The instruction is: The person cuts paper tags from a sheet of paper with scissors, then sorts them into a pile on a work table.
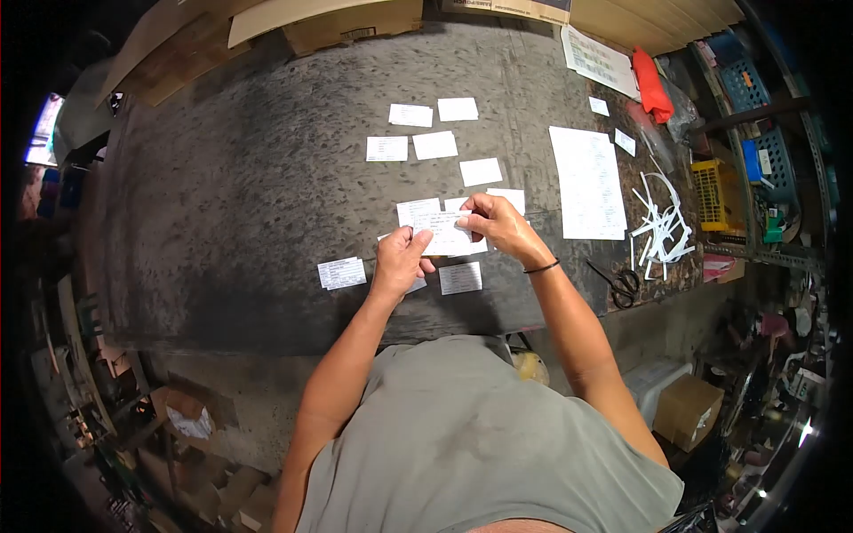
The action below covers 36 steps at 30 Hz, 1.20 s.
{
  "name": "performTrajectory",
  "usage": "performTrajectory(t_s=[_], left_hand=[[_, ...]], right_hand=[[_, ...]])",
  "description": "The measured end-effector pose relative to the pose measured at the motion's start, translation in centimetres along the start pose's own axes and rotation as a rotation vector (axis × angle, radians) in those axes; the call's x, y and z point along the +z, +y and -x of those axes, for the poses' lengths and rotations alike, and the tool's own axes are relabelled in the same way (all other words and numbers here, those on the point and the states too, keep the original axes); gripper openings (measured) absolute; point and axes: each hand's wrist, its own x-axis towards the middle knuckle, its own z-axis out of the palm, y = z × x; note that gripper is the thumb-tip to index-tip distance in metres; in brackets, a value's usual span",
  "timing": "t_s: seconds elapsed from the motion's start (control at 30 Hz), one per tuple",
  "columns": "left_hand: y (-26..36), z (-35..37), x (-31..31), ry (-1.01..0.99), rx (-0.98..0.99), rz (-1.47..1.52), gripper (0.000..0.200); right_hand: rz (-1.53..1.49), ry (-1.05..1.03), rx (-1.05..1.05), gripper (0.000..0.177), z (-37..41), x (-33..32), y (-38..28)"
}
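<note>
Between my two hands is a white printed paper slip, held above the table. My left hand pinches its left side, thumb on top. My right hand, with a dark band at the wrist, pinches its right side. Under and around the hands lie more slips, partly hidden: one slip shows behind the left thumb and another slip behind the right hand. Nearer to me are a small stack of slips on the left and a printed slip in the middle.
Farther back on the dark table lie several slips. To the right are printed sheets, a heap of white paper strips and black scissors. Cardboard boxes line the back edge; shelves with baskets stand right.
</note>
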Motion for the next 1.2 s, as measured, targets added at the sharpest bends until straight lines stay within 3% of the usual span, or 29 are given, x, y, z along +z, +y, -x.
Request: performTrajectory(t_s=[0.13, 0.2, 0.37, 0.47, 0.67, 0.87, 0.9, 1.03, 1.2], left_hand=[[-0.2, 0.6, -0.7, -0.04, 0.032, 0.132, 0.028], [-0.2, 0.4, -1.2, -0.058, 0.026, 0.161, 0.027], [-0.9, -0.8, -2.4, 0.056, -0.031, 0.094, 0.025], [-0.7, -1.0, -2.7, 0.1, -0.087, 0.116, 0.026], [-1.0, -1.2, -2.4, 0.071, -0.108, 0.159, 0.028], [-1.3, -1.2, -2.3, 0.003, -0.124, 0.108, 0.032], [-1.3, -1.1, -2.2, 0.0, -0.124, 0.106, 0.032], [-1.7, -0.9, -2.4, -0.056, -0.121, 0.155, 0.036], [-1.9, -0.6, -2.8, -0.085, -0.134, 0.154, 0.037]], right_hand=[[0.015, 0.088, 0.063, 0.017, 0.0, 0.8, 0.2], [-0.134, 0.187, 0.037, 0.015, -0.1, 1.2, 0.6], [-0.331, 0.462, 0.009, 0.015, -0.1, -0.2, 0.5], [-0.367, 0.505, -0.029, 0.015, 0.5, -1.3, 0.2], [-0.366, 0.422, -0.006, 0.014, 0.2, -1.0, 1.2], [-0.158, 0.306, 0.061, 0.014, -1.1, 0.7, 2.2], [-0.135, 0.272, 0.058, 0.025, -1.3, 0.8, 2.7], [0.029, 0.235, 0.088, 0.026, -1.6, 1.4, 3.2], [-0.065, 0.188, 0.121, 0.023, -1.6, 2.0, 2.7]])
